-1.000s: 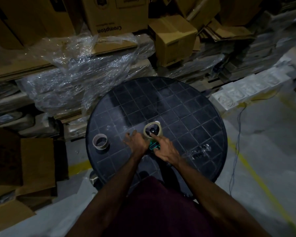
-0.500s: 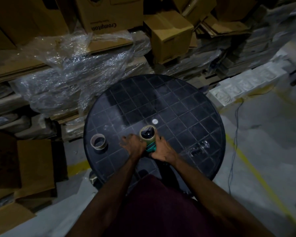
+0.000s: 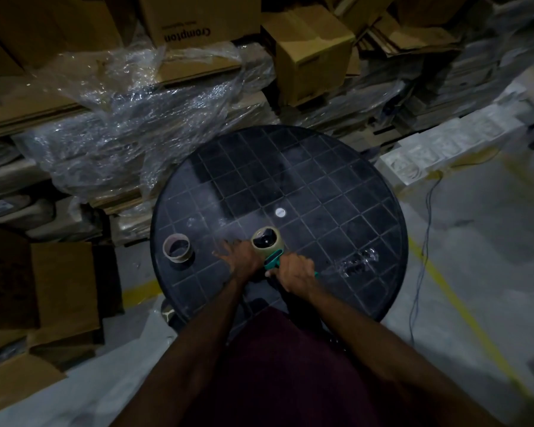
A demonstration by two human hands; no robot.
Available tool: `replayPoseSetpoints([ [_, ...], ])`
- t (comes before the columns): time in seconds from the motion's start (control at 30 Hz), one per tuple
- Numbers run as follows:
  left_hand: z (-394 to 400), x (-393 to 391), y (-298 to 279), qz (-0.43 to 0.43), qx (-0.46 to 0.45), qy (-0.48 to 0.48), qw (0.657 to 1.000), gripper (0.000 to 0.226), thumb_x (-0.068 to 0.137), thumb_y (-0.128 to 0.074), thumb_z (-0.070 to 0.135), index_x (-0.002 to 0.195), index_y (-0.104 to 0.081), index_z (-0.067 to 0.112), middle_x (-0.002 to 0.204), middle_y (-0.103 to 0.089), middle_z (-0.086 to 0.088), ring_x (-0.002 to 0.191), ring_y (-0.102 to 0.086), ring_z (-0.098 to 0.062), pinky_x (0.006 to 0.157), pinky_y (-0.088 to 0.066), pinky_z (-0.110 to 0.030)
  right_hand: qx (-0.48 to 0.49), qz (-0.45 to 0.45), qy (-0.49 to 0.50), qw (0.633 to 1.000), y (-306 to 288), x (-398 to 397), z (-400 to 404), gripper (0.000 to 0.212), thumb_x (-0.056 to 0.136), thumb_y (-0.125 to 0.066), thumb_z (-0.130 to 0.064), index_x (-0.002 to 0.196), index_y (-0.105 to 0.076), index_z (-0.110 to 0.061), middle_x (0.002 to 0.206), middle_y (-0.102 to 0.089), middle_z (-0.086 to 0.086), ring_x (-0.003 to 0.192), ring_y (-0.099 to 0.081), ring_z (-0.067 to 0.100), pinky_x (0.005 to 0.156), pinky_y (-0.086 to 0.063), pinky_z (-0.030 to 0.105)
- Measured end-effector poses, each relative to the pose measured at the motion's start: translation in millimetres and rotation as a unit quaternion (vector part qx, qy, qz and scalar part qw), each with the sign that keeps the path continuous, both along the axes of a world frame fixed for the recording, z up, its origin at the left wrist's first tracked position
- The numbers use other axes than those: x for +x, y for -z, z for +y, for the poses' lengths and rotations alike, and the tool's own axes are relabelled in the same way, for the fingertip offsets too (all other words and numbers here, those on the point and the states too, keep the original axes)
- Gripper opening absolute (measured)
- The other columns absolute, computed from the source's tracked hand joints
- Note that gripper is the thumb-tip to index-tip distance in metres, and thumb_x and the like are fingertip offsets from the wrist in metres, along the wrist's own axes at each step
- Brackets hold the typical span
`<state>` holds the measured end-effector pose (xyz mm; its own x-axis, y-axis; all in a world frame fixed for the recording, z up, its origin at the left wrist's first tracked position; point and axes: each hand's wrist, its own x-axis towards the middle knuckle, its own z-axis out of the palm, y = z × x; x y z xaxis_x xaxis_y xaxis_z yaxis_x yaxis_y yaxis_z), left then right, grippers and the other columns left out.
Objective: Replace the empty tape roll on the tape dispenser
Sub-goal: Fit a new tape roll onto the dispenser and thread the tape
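On the round black table [image 3: 336, 192] a teal tape dispenser [image 3: 273, 260] stands near the front edge with a tan tape roll [image 3: 266, 241] sitting on its black hub. My right hand [image 3: 293, 274] is closed around the dispenser's handle. Resting against the roll's left side is my left hand [image 3: 241, 260], its fingers spread toward the table. An empty cardboard core [image 3: 177, 248] stands on the table to the left, apart from both hands.
A crumpled piece of clear tape [image 3: 356, 263] lies on the table to the right. A small white disc [image 3: 280, 212] marks the table's centre. Cardboard boxes [image 3: 313, 53] and plastic wrap [image 3: 130, 134] crowd behind and left. A cable [image 3: 426, 229] runs along the floor on the right.
The dispenser with the roll has been pulled toward me, uncovering the white disc. My right hand slid from the roll down onto the handle. The left hand stays beside the roll.
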<state>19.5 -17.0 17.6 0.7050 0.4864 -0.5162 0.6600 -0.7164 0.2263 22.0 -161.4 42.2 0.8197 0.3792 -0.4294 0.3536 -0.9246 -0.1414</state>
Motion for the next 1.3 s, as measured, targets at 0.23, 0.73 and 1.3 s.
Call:
replayPoseSetpoints([
  [0.23, -5.6, -2.9, 2.0, 0.023, 0.019, 0.073, 0.997, 0.051, 0.088, -0.058, 0.044, 0.128, -0.058, 0.011, 0.151, -0.037, -0.020, 0.148, -0.008, -0.047, 0.103, 0.005, -0.083, -0.037, -0.003, -0.055, 0.998, -1.0, 1.7, -0.9, 0.045, 0.102, -0.037, -0.044, 0.126, -0.054, -0.010, 0.130, -0.059, 0.011, 0.118, -0.058, 0.029, 0.095, -0.042, 0.039],
  [0.73, -3.1, -4.6, 3.3, -0.072, 0.029, 0.169, 0.982, 0.033, 0.085, -0.053, 0.029, 0.110, -0.067, 0.013, 0.140, -0.041, -0.009, 0.145, -0.011, -0.044, 0.104, 0.004, -0.082, -0.064, -0.012, -0.029, 0.997, 2.2, 7.2, -8.8, 0.049, 0.100, -0.039, -0.050, 0.127, -0.053, -0.011, 0.132, -0.057, 0.012, 0.119, -0.058, 0.030, 0.096, -0.042, 0.040],
  [1.3, 3.6, -9.7, -6.1, -0.234, 0.071, 0.171, 0.954, 0.056, 0.070, -0.037, 0.049, 0.091, -0.074, 0.014, 0.127, -0.052, -0.003, 0.135, -0.027, -0.037, 0.110, -0.005, -0.073, -0.048, -0.053, 0.012, 0.997, -7.6, 16.9, 1.1, 0.043, 0.097, -0.049, -0.046, 0.118, -0.056, -0.009, 0.117, -0.065, 0.008, 0.105, -0.066, 0.024, 0.084, -0.048, 0.036],
])
